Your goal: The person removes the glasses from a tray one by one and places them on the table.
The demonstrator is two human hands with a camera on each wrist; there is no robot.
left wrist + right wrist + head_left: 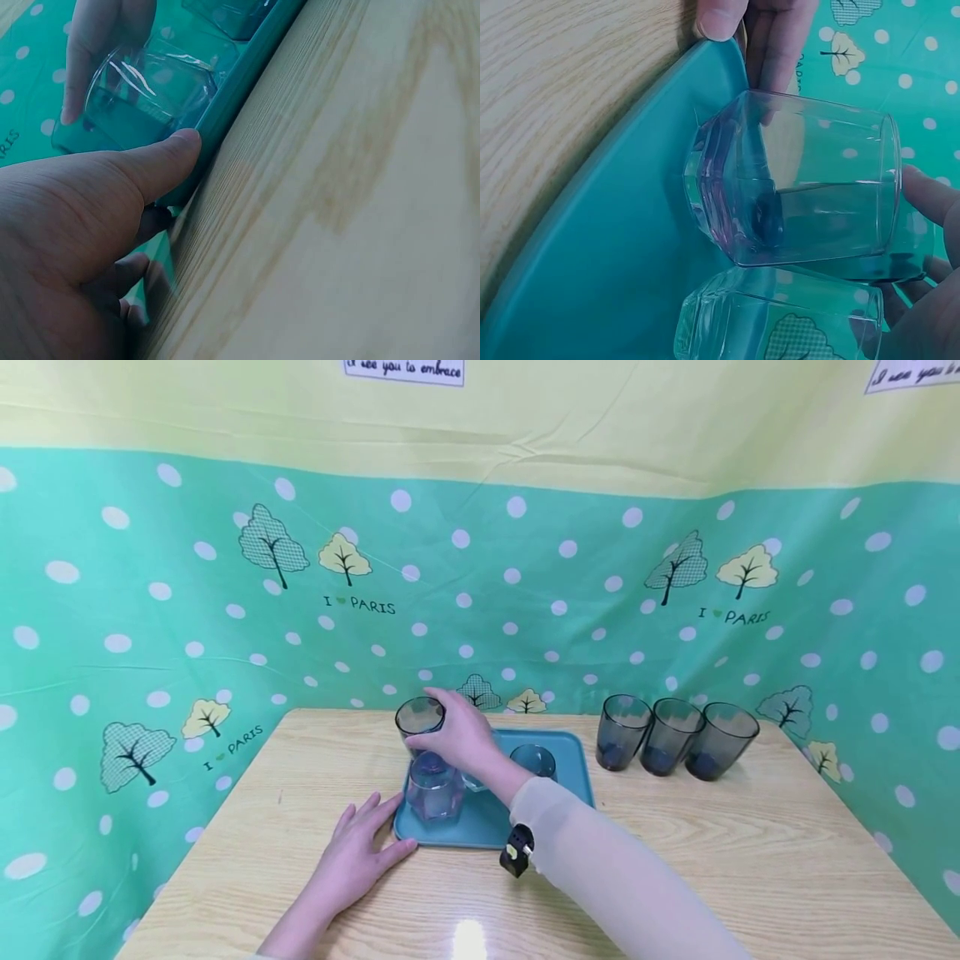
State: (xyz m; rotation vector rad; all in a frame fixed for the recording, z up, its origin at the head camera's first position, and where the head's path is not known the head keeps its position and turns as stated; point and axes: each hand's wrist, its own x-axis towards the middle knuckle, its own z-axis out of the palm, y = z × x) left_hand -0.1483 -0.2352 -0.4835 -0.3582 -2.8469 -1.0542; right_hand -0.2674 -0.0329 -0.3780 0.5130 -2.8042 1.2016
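My right hand point(457, 732) grips a dark-tinted drinking glass point(420, 717) near its rim, above the back left of a blue tray point(480, 827). Whether its base touches the tray is hidden. In front of it, a clear, purple-tinged faceted glass point(435, 797) stands on the tray. A second clear glass point(780, 319) is beside that one, partly behind my right hand in the head view. Another dark-tinted glass point(534, 760) stands toward the tray's right side, partly covered by my forearm. My left hand point(358, 852) touches the tray's front left corner, thumb along the front, fingers fairly straight along the left side.
Three dark-tinted glasses, a left one point(622, 735), a middle one point(671, 739) and a right one point(722, 743), stand in a row right of the tray on the wooden table point(675, 827). A patterned green and yellow cloth point(480, 568) hangs behind and beside the table.
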